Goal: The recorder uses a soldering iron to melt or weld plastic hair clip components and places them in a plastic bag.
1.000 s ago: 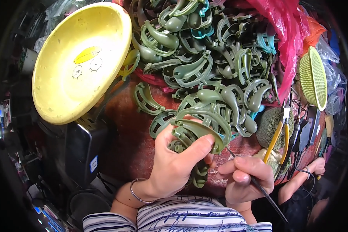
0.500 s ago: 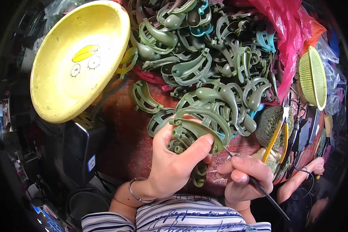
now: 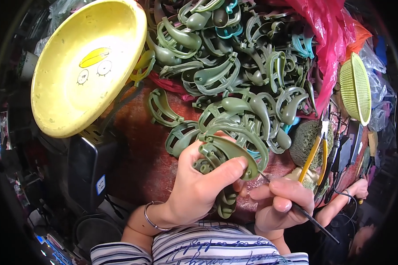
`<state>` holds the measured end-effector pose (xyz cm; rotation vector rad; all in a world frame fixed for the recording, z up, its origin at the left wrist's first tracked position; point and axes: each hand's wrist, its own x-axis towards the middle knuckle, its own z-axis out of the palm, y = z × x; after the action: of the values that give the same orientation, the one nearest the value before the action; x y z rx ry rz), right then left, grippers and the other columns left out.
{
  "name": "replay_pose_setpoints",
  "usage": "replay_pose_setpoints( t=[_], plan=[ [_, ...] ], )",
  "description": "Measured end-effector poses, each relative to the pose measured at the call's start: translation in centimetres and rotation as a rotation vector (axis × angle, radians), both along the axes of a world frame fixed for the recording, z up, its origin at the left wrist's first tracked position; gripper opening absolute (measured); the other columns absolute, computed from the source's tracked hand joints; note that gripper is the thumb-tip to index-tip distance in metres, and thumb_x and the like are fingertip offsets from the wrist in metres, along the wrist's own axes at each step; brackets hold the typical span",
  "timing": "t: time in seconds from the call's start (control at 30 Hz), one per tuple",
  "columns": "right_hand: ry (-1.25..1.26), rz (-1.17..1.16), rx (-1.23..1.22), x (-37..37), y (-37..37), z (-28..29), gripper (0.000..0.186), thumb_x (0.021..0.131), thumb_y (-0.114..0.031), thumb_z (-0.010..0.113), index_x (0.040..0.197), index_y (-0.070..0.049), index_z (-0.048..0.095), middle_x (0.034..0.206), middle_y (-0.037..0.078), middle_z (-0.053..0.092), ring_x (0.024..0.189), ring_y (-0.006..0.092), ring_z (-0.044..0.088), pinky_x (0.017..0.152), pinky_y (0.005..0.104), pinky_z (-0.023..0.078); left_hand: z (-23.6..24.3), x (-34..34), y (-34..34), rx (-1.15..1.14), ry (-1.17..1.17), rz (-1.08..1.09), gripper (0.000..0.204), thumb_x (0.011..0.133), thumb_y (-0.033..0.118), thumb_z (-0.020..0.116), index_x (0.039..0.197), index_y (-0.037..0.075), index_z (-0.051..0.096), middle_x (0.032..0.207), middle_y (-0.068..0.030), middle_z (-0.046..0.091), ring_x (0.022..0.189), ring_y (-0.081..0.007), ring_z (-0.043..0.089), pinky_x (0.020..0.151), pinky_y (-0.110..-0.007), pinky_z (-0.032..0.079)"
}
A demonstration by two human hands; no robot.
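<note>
My left hand [image 3: 198, 187] is wrapped round several dark green curved pieces, its thumb pressing on the top one, a smooth curved green piece [image 3: 227, 150] with an open loop frame. More held pieces show as tube-like ends beside the fingers, and others hang below the hand. My right hand [image 3: 285, 205] pinches a thin pen-like tool [image 3: 316, 223] with a dark handle. The slim tip of that tool reaches the right end of the top piece; whether it touches cannot be made out.
Beyond my hands lies a large heap of green curved pieces [image 3: 214, 77]. A yellow basin [image 3: 53, 106] stands tilted at left above a black box [image 3: 90, 170]. At right are yellow-handled pliers [image 3: 311, 159], a rough green lump [image 3: 303, 141], a green basket [image 3: 355, 88], pink plastic [image 3: 323, 35] and another person's hand [image 3: 360, 189].
Both hands keep their holds. The tool has shifted slightly right and up with my right hand, and the held pieces have tilted a little; the background has shifted slightly left.
</note>
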<state>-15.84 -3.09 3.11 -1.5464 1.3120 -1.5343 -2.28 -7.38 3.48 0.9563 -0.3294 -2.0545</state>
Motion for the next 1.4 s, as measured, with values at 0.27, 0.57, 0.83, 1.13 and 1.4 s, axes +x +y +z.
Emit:
replay_pose_setpoints(
  t=[0.27,0.57,0.83,1.13,1.4],
  plan=[
    [0.0,0.021,-0.011,0.6,0.0,0.1,0.027,0.076,-0.022,0.065,0.09,0.0,0.058,0.061,0.006,0.061,0.051,0.0174,0.06,0.044,0.0258,0.048,0.9,0.0,-0.4,0.124,0.107,-0.008,0.011,0.078,0.004,0.054,0.088,0.0,0.051,0.071,-0.0043,0.055,0.059,-0.0096,0.05,0.054,-0.023,0.043],
    [0.037,0.053,-0.038,-0.2,1.0,0.1,0.028,0.075,-0.021,0.066,0.09,0.0,0.058,0.062,0.006,0.061,0.051,0.0176,0.06,0.044,0.0259,0.047,0.2,0.1,-0.2,0.155,0.209,-0.056,0.01,0.078,0.005,0.054,0.087,0.0,0.052,0.072,-0.0055,0.054,0.059,-0.0107,0.05,0.052,-0.024,0.042],
    [0.074,0.088,-0.07,-0.9,2.0,0.5,0.028,0.074,-0.021,0.067,0.09,0.001,0.058,0.062,0.006,0.06,0.052,0.0177,0.06,0.044,0.026,0.047,1.4,-0.3,-0.2,0.127,0.079,0.039,0.012,0.078,0.002,0.054,0.088,-0.001,0.05,0.071,-0.0063,0.054,0.057,-0.0103,0.05,0.052,-0.024,0.043],
    [0.13,0.131,-0.1,0.6,0.6,0.4,0.029,0.073,-0.02,0.068,0.09,0.001,0.058,0.062,0.007,0.06,0.052,0.0179,0.059,0.045,0.0261,0.047,0.9,0.0,-0.2,0.009,-0.032,-0.008,0.022,0.073,0.009,0.053,0.088,-0.004,0.045,0.069,-0.0117,0.047,0.052,-0.0141,0.046,0.046,-0.028,0.044],
    [0.163,0.168,-0.138,-0.1,0.6,0.6,0.03,0.072,-0.02,0.069,0.09,0.001,0.058,0.062,0.007,0.06,0.052,0.0181,0.059,0.045,0.0262,0.047,0.8,0.1,-0.2,0.032,0.064,0.008,0.013,0.079,0.001,0.055,0.091,-0.002,0.049,0.074,-0.0073,0.057,0.058,-0.0106,0.053,0.052,-0.025,0.047]
  ],
)
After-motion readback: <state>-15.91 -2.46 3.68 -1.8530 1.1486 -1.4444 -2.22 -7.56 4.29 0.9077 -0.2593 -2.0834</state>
